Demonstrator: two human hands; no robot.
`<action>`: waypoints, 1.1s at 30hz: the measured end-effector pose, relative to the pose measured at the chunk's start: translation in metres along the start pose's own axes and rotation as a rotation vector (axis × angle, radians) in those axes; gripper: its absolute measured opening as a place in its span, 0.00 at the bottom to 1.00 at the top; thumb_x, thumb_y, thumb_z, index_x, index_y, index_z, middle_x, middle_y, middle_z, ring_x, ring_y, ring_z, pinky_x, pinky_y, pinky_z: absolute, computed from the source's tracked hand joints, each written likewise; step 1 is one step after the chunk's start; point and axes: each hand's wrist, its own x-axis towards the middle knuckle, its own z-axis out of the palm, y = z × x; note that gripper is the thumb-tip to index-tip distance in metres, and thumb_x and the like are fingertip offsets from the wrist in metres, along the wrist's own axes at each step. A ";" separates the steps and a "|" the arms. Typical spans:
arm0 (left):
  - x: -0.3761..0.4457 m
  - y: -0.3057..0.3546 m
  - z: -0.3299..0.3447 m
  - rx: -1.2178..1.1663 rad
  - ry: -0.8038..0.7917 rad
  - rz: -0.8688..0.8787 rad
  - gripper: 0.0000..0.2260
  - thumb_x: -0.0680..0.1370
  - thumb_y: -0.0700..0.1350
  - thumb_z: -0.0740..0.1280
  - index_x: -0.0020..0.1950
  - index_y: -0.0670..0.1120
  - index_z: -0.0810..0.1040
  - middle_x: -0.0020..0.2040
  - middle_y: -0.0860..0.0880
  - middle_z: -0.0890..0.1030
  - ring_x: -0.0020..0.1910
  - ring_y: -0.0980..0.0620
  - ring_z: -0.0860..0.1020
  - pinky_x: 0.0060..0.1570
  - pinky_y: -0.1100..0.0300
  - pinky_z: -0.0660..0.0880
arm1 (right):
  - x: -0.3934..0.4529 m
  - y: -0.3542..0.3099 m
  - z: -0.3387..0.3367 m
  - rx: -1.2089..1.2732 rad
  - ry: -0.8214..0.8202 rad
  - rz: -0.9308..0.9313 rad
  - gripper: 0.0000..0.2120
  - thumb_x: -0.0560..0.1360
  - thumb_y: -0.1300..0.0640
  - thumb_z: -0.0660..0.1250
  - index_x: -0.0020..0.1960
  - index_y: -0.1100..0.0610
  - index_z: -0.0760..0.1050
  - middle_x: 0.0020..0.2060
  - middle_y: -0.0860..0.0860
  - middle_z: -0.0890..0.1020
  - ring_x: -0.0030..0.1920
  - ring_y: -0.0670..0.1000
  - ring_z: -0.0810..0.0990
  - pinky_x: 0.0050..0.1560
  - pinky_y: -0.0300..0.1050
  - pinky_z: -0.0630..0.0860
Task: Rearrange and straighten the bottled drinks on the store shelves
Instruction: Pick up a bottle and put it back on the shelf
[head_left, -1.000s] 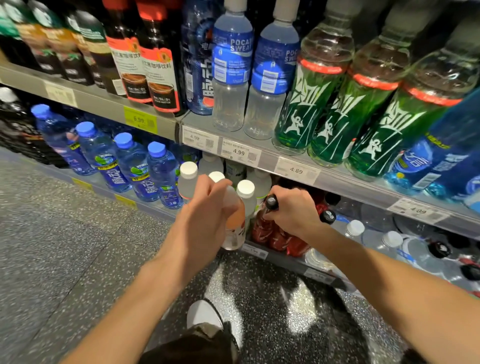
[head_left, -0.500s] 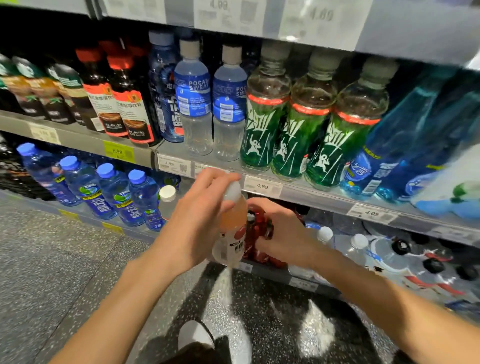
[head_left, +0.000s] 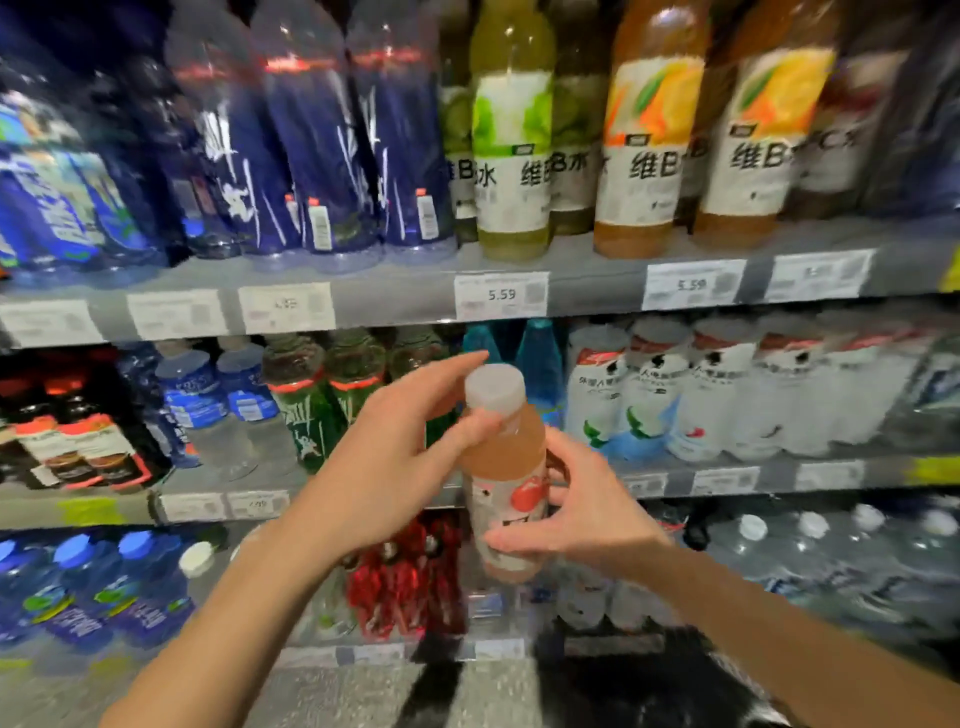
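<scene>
— Shelves (head_left: 395, 299) are filling the whole view, aren't they? What's sitting where?

— Three grey tiers are showing, each fronted by white price tags (head_left: 501, 295). Dark blue bottles (head_left: 317, 156) are standing on the top tier at the left, with green-labelled bottles (head_left: 511, 156) and orange-labelled bottles (head_left: 647, 156) lining up to their right. White-labelled bottles (head_left: 701, 400) are crowding the middle tier at the right, green bottles (head_left: 306, 410) at its centre. Red bottles (head_left: 405, 582) are sitting on the lowest tier, blue-capped ones (head_left: 104, 587) to their left. Speckled floor (head_left: 363, 696) is running below.

— And the bottle being handled?

— The peach-coloured bottle (head_left: 506, 478) is hanging upright in the air in front of the middle tier's edge, off every shelf.

— How are the hands holding it?

— The left hand (head_left: 395, 467) is pinching its neck just under the white cap (head_left: 494, 388), thumb in front, the forefinger stretching out straight behind the cap. The right hand (head_left: 592, 514) is curling around the lower body from the right, fingers loosely spread and the thumb lying across the label.
</scene>
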 end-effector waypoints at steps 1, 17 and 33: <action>0.007 0.007 0.005 0.048 -0.033 0.010 0.26 0.78 0.61 0.61 0.74 0.52 0.70 0.65 0.58 0.77 0.63 0.64 0.75 0.64 0.58 0.74 | -0.006 -0.002 -0.017 -0.018 0.038 -0.005 0.33 0.61 0.56 0.84 0.59 0.39 0.74 0.51 0.36 0.83 0.51 0.40 0.82 0.55 0.45 0.80; 0.084 0.064 0.078 0.706 -0.349 0.158 0.33 0.74 0.70 0.41 0.70 0.59 0.70 0.63 0.61 0.74 0.60 0.57 0.77 0.53 0.58 0.78 | -0.066 -0.049 -0.241 -0.198 0.524 -0.178 0.30 0.54 0.46 0.84 0.54 0.44 0.78 0.46 0.37 0.85 0.47 0.39 0.83 0.49 0.33 0.77; 0.110 0.067 0.085 0.719 -0.395 0.172 0.28 0.74 0.69 0.45 0.67 0.61 0.70 0.62 0.62 0.72 0.60 0.60 0.75 0.50 0.63 0.73 | 0.012 -0.118 -0.329 -0.344 0.797 -0.399 0.35 0.60 0.50 0.84 0.63 0.51 0.75 0.54 0.42 0.82 0.54 0.38 0.80 0.54 0.38 0.79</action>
